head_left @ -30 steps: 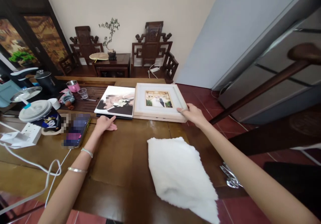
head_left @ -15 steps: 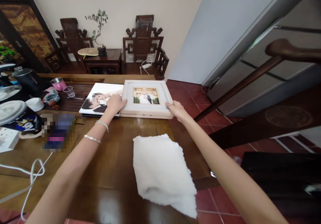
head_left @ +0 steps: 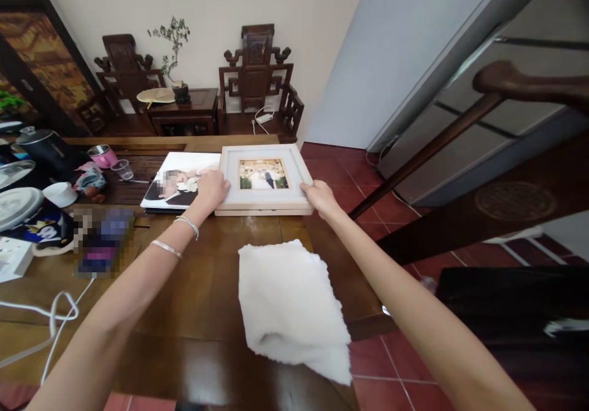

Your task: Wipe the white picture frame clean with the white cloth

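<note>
A pale wooden picture frame (head_left: 267,198) with a small wedding photo lies flat near the table's far edge, on top of another light frame (head_left: 251,213). My left hand (head_left: 212,190) grips its left side with curled fingers. On the opposite side, my right hand (head_left: 321,196) holds the right edge, thumb on top. Just left of the frames sits a white photo album or print (head_left: 179,161) showing a couple, partly covered by my left hand. Closer to me a white cloth (head_left: 289,300) is spread, slightly rumpled.
On the left of the wooden table (head_left: 193,313) are a phone (head_left: 103,245), white cable (head_left: 53,319), pink mug (head_left: 102,156), plastic cup (head_left: 122,169), black kettle (head_left: 43,150) and lidded pot (head_left: 34,221). A dark chair (head_left: 460,135) stands close on the right.
The upper frame sits more squarely over the lower one, with both hands still at its sides. The whole view has shifted slightly.
</note>
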The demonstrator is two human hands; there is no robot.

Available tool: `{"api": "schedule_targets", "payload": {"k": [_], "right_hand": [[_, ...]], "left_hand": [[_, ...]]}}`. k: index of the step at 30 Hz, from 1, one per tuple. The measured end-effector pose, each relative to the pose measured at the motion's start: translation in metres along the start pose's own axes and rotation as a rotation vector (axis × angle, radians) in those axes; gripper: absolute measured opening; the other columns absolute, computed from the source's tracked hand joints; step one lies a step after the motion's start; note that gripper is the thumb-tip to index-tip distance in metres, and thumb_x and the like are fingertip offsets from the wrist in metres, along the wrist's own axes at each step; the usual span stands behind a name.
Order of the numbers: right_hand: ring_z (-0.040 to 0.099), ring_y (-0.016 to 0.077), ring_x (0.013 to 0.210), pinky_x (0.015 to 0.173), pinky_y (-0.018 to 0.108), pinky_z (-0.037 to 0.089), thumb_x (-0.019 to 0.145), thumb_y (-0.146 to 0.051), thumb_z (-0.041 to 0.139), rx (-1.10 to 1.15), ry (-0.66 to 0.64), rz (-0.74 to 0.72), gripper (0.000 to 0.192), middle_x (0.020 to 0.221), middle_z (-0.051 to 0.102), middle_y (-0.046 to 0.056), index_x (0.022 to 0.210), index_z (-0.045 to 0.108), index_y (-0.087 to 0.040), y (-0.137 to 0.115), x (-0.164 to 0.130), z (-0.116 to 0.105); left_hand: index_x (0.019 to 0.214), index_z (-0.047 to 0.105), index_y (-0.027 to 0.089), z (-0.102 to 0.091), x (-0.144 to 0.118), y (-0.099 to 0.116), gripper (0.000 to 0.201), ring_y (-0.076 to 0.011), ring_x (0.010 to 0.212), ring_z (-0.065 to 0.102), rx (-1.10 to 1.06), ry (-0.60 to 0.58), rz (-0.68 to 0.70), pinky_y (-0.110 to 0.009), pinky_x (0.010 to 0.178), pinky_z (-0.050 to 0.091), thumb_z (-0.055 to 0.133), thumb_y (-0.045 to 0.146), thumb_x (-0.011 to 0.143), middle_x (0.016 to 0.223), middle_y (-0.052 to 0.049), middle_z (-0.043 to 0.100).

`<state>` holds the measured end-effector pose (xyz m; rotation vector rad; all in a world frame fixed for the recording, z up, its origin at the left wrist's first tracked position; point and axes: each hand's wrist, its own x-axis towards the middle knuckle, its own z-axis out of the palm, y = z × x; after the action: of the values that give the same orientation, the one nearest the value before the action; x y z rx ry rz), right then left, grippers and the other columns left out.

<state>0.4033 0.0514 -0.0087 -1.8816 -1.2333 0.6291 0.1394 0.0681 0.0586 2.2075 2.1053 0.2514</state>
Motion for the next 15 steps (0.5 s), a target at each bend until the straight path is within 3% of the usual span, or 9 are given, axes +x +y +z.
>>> {"api": "schedule_targets", "payload": {"k": [5,7,8,11,15], "right_hand": [[0.060,0.0294,0.101,0.087,0.039,0.047,0.077,-0.036,0.051,0.116,0.071,-0.091,0.025,0.106,0.068,0.012,0.092,0.061,-0.018,-0.019,-0.016,-0.031],[0.061,0.0274,0.101,0.085,0.037,0.049,0.080,-0.037,0.050,0.185,0.065,-0.127,0.030,0.110,0.067,0.010,0.101,0.059,-0.018,-0.029,-0.032,-0.047],[0.062,0.0266,0.099,0.082,0.036,0.051,0.080,-0.038,0.050,0.214,0.053,-0.138,0.031,0.109,0.068,0.010,0.103,0.059,-0.018,-0.034,-0.042,-0.054],[0.065,0.0265,0.092,0.073,0.035,0.054,0.080,-0.038,0.053,0.332,-0.020,-0.133,0.030,0.100,0.070,0.009,0.101,0.060,-0.018,-0.048,-0.079,-0.070],[0.067,0.0241,0.077,0.066,0.035,0.054,0.085,-0.045,0.048,0.445,-0.229,-0.171,0.032,0.092,0.071,0.007,0.103,0.060,-0.021,-0.049,-0.142,-0.086]], "left_hand": [[0.103,0.063,0.002,-0.029,-0.011,0.004,0.039,-0.0339,0.109,0.057,-0.063,0.098,0.025,-0.041,0.095,0.041,0.042,0.032,0.089,0.112,-0.025,0.061],[0.101,0.064,0.005,-0.045,-0.023,0.000,0.035,-0.0302,0.104,0.059,-0.302,0.163,0.014,-0.039,0.094,0.042,0.055,0.033,0.082,0.105,-0.019,0.065],[0.099,0.064,0.007,-0.052,-0.030,-0.002,0.034,-0.0280,0.099,0.061,-0.466,0.140,-0.017,-0.038,0.092,0.045,0.057,0.034,0.080,0.099,-0.015,0.068],[0.101,0.065,0.010,-0.066,-0.063,-0.012,0.037,-0.0238,0.086,0.067,-1.019,-0.072,-0.103,-0.034,0.081,0.053,0.054,0.041,0.083,0.091,-0.011,0.071],[0.111,0.064,0.013,-0.072,-0.127,-0.031,0.035,-0.0214,0.079,0.071,-1.448,-0.098,-0.283,-0.031,0.074,0.057,0.051,0.033,0.086,0.087,-0.007,0.074]]}}
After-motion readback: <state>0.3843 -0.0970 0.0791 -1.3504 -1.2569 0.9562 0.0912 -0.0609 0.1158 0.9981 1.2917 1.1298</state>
